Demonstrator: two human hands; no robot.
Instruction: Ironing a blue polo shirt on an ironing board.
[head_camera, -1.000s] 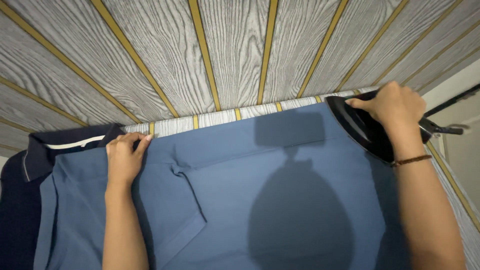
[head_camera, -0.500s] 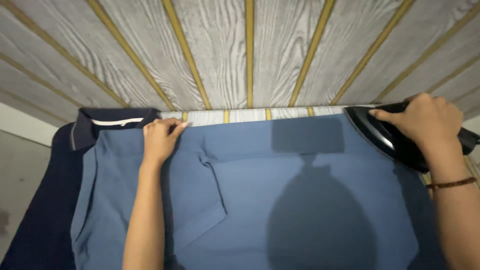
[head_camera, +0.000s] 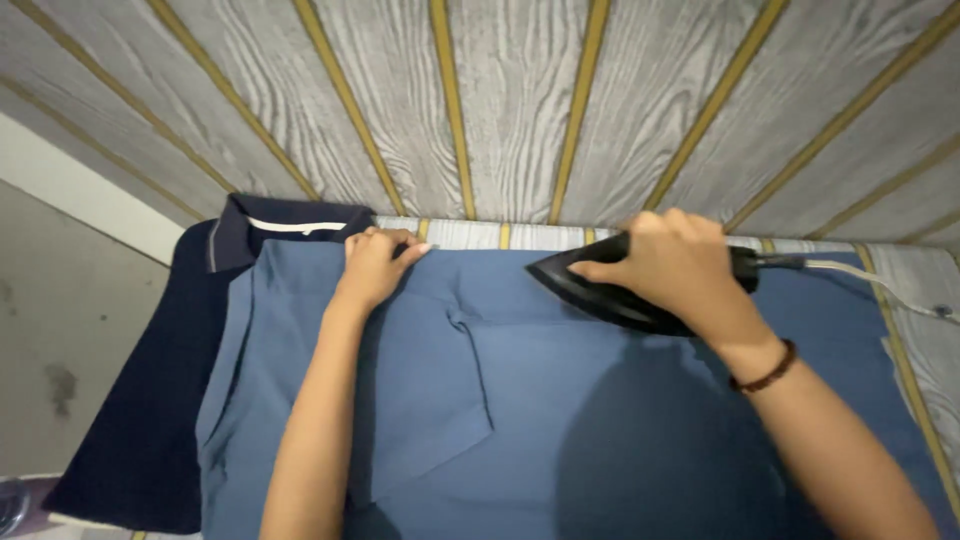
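Observation:
A blue garment (head_camera: 520, 400) lies spread flat across the ironing surface. My left hand (head_camera: 373, 262) presses down on its far edge near the upper left, fingers closed on the fabric. My right hand (head_camera: 670, 265) grips the handle of a black iron (head_camera: 600, 290), which rests on the blue garment near its far edge, tip pointing left. A bead bracelet sits on my right wrist.
A dark navy shirt (head_camera: 150, 400) with a collar lies under the blue garment at the left. The iron's cord (head_camera: 880, 285) trails right over the striped board cover (head_camera: 930, 340). A grey wood-grain wall with gold strips (head_camera: 500, 100) rises just behind.
My right hand has slid the iron leftward from the garment's right end toward its middle. My left hand has kept its hold on the far edge. The view has shifted left.

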